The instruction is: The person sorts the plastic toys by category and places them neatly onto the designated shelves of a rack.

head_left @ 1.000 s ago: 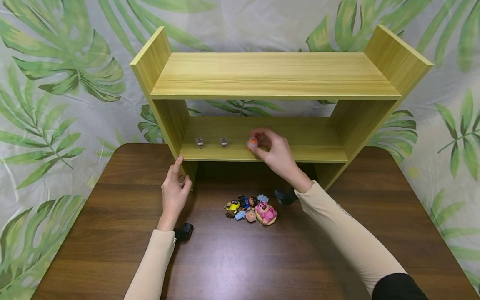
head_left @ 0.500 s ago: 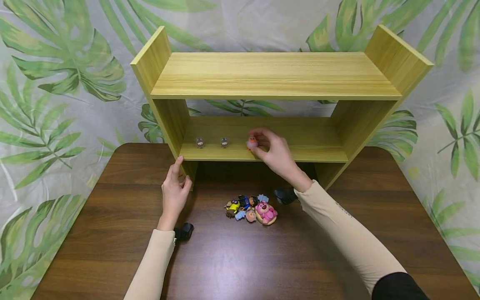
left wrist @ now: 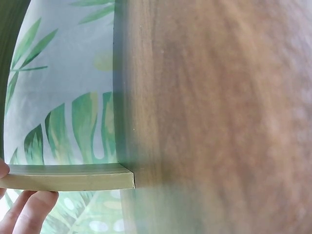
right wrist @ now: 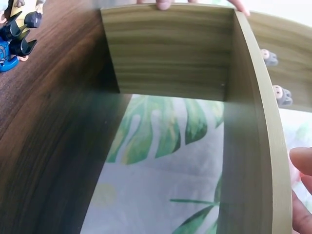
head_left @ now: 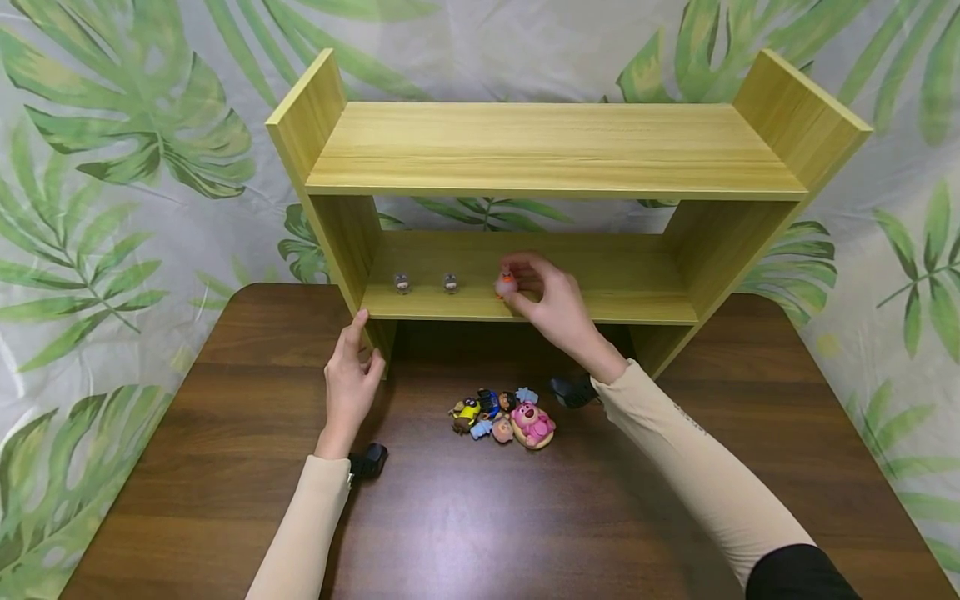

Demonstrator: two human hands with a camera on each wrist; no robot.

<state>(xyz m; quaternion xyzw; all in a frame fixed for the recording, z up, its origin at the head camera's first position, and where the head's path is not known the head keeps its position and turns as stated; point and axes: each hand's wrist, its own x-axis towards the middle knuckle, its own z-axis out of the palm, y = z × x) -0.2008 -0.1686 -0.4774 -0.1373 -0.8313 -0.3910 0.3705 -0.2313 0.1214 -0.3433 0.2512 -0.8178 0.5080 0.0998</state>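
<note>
On the middle board of the yellow wood-grain shelf (head_left: pixel 555 150), my right hand (head_left: pixel 558 304) pinches a small pale pink duck figure (head_left: pixel 506 284) with an orange beak between thumb and fingers. The duck stands upright near the front edge. To its left, two small grey figures (head_left: pixel 450 284) stand apart in a row. My left hand (head_left: pixel 351 379) holds the shelf's left side panel; in the left wrist view the fingers (left wrist: pixel 36 209) lie on one side of the panel edge (left wrist: pixel 73 181), the thumb on the other. The right wrist view mostly hides the duck behind the board.
Several toy figures lie in a cluster on the dark wooden table (head_left: pixel 450 533) in front of the shelf, among them a pink bear (head_left: pixel 531 425) and a figure in blue and black (head_left: pixel 492 404). A leaf-patterned cloth (head_left: pixel 112 167) hangs behind.
The head view has shifted very slightly. Both hands, the duck figure and the other toys keep their places.
</note>
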